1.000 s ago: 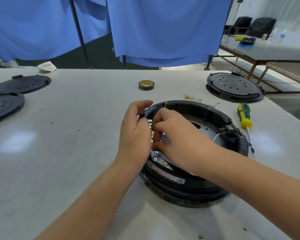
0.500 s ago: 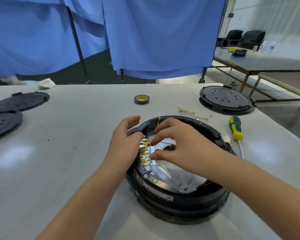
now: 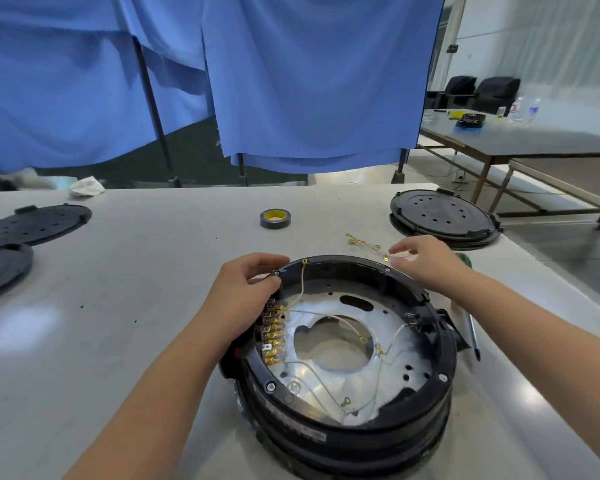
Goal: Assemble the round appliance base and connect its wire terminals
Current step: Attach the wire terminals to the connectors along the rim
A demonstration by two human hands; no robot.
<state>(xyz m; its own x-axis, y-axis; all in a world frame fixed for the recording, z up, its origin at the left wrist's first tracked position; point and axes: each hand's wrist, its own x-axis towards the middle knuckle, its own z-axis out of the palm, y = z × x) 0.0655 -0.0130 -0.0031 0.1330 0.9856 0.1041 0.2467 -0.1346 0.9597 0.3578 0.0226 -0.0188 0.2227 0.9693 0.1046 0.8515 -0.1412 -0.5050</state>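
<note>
A round black base (image 3: 343,393) sits on the grey desk (image 3: 118,306), close to the person. It is open on top, and a shiny metal plate (image 3: 392,351) shows inside. A row of gold terminals (image 3: 272,336) stands along the inner left wall. Thin white wires (image 3: 347,322) lie across the plate, each with a small gold end. One wire goes up and hangs over the far rim.

The left hand (image 3: 245,296) holds the far left rim of the base, with its fingers curled over the edge just above the terminals. The right hand (image 3: 426,259) is past the far right rim, at a small bunch of loose wires (image 3: 368,244) lying on the desk. Its fingertips look pinched on them, but that part is blurry.

A screwdriver (image 3: 470,327) lies to the right of the base, partly hidden by the right arm. A roll of tape (image 3: 275,218) sits farther back in the middle. A black round cover (image 3: 442,216) lies at the far right, and two more black lids (image 3: 39,223) lie at the far left. A crumpled cloth (image 3: 87,187) lies at the back edge. Blue curtains (image 3: 309,74) hang behind the desk.
</note>
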